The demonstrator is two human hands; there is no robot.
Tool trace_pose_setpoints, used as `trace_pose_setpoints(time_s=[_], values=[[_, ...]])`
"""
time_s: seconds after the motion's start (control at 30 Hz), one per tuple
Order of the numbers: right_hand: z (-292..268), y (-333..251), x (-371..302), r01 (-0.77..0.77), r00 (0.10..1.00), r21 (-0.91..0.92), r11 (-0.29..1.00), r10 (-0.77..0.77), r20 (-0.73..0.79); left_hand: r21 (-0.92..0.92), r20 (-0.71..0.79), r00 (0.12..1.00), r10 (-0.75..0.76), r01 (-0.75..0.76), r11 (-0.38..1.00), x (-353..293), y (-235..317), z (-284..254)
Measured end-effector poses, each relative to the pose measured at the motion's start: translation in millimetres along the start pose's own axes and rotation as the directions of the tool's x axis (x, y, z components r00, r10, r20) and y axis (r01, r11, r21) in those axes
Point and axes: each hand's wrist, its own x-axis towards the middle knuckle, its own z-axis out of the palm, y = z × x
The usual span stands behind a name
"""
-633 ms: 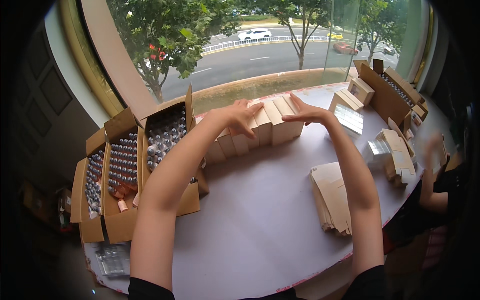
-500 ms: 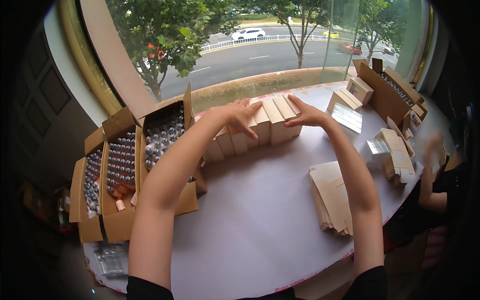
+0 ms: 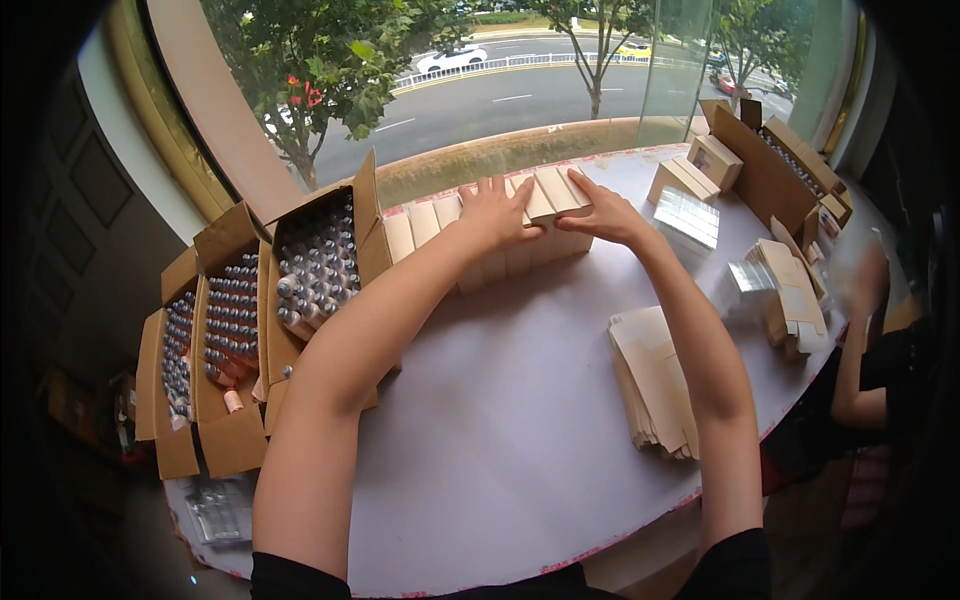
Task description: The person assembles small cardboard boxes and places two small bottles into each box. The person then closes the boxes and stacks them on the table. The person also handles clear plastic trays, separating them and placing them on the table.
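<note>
We seem to be aligning cream rectangular cardboard boxes (image 3: 560,192) between our spread left hand (image 3: 493,215) and right hand (image 3: 608,214), grip unclear; next needs even pressure.

Pale cream boxes (image 3: 522,260), tightly rowed

1 white car (image 3: 452,60), 1 yellow car (image 3: 634,49) — grey road (image 3: 460,108), white railing (image 3: 500,65), leafy trees (image 3: 335,50) outside

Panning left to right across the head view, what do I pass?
Left bottle carton → middle bottle carton → right bottle carton → left hand on the row of cream boxes → right hand at that row's right end → farther clear plastic stack → large open carton → co-worker's hand.
</note>
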Motion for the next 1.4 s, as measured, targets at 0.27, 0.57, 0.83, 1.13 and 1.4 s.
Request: trace_pose_setpoints(time_s=[0.27,0.57,0.83,1.13,1.4], values=[[5.6,12.5,1.7,0.054,0.998,-0.106,0.993,-0.058,-0.029,0.102,0.011,0.977,0.215,-0.215,0.971,-21.0,-7.2,-13.3],[5.1,-0.4,-4.5,0.017,1.000,-0.086,0.996,-0.019,-0.023,0.153,0.089,0.920,0.383,-0.392,0.907,-37.4,-41.0,-8.4],[-23.6,-24.6,-75.7,0.091,0.964,-0.069,0.994,-0.105,-0.246,-0.165,0.057,0.915,0.400,-0.386,0.908,-69.5,-45.4,-63.3],[-46.9,-49.4,-285.0,-0.391,0.906,-0.344,0.853,0.424,0.021,-0.186,-0.694,0.468,0.547,-0.850,0.492,-330.6,52.1,-199.8],[-26.1,-34.4,-291.4,-0.487,0.873,-0.226,0.844,0.460,-0.164,-0.229,-0.842,0.465,0.274,-0.767,0.599,-465.3,67.6,-205.0]])
